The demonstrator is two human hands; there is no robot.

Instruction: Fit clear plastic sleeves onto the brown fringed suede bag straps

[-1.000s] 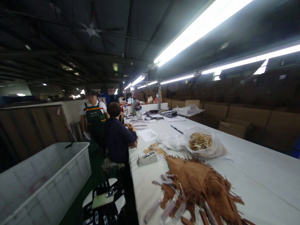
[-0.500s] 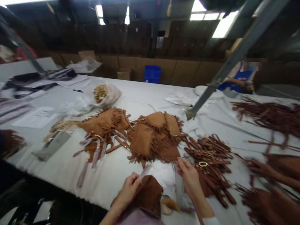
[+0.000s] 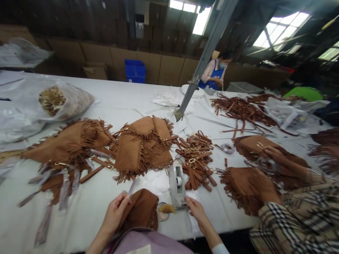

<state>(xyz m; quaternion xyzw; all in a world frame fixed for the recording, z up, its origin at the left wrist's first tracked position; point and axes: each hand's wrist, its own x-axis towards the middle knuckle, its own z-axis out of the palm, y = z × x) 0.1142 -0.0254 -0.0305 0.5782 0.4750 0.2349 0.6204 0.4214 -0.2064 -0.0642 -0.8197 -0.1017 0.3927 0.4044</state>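
My left hand (image 3: 116,208) pinches a thin translucent plastic strip (image 3: 134,185) that sticks up from the fingertips. Below it, a brown bag (image 3: 139,208) lies at the table's front edge, against my lap. My right hand (image 3: 197,211) is at the near end of a grey tape dispenser (image 3: 173,188), thumb and finger pressed together; anything between them is too small to make out. A white roll (image 3: 179,181) sits in the dispenser. Left of its base lies a small yellowish-brown piece (image 3: 166,208) on a round, pale item.
Fringed brown bags (image 3: 129,151) lie ahead, beside a heap of brown straps (image 3: 194,155). Far left is a plastic bag (image 3: 76,100). A metal post (image 3: 196,77) rises from the table. On the right, a co-worker in a checked sleeve (image 3: 288,222) handles fringed bags.
The view has swung right, bringing the tape dispenser and the co-worker's sleeves clearly into sight. My right hand has come down to the dispenser's near end; my left still holds the strip.
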